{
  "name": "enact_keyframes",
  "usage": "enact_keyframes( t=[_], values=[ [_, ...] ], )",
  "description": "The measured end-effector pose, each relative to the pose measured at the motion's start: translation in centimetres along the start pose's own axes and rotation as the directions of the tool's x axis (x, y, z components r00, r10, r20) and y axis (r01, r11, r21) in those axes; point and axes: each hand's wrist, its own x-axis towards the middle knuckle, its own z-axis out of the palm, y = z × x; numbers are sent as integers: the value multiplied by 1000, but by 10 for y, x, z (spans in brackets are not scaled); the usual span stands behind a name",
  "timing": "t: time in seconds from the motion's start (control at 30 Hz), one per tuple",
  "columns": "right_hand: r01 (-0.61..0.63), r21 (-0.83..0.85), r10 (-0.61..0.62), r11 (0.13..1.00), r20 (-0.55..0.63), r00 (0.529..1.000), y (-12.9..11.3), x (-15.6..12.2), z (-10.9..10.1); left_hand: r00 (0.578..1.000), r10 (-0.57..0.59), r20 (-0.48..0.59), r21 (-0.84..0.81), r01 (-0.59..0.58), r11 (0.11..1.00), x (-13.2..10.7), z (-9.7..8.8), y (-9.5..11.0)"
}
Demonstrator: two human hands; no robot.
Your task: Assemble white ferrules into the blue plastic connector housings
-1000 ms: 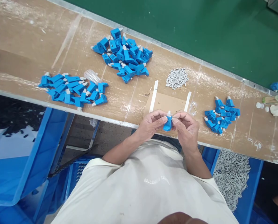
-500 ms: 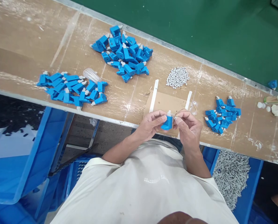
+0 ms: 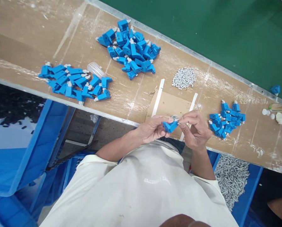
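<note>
My left hand (image 3: 155, 128) is closed around a blue plastic part (image 3: 170, 126), which lies tilted between thumb and fingers above the bench's near edge. My right hand (image 3: 195, 128) meets it from the other side, thumb and forefinger pinched at the part's right end. Whatever small piece sits in that pinch is mostly hidden by the fingertips. Beyond the hands, a cardboard sheet (image 3: 172, 103) is stuck down between white tape strips. Past it lies a small pile of grey pieces (image 3: 184, 78).
Blue parts with pale tips are heaped at the far middle (image 3: 133, 49), the left (image 3: 72, 82) and the right (image 3: 227, 119). A clear plastic cup (image 3: 95, 69) touches the left heap. Under the bench stand a blue crate (image 3: 40, 148) and a bin of grey pieces (image 3: 232, 178).
The blue part has turned from upright to tilted in my left hand. My right fingers have come in against its end. The whole view has shifted slightly.
</note>
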Motion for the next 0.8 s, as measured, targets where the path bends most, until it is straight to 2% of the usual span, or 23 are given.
enact_keyframes(
  t=[0.3,0.5,0.57,0.67,0.8],
  values=[
    [177,-101,-171,979,68,983,1,6,-6,999,-24,-37,-34,23,999,2,-2,0],
    [281,-170,-258,944,146,955,2,7,-13,988,-131,-86,-90,123,988,4,-5,2],
    [282,-157,-261,946,143,955,5,4,-14,984,-159,-83,-106,150,983,4,-5,3],
    [222,-146,-202,964,143,969,12,1,-15,982,-177,-71,-118,168,979,7,-5,2],
    [165,-61,-155,984,138,978,19,0,-15,990,-119,-74,-96,111,989,11,-9,-3]
  ],
)
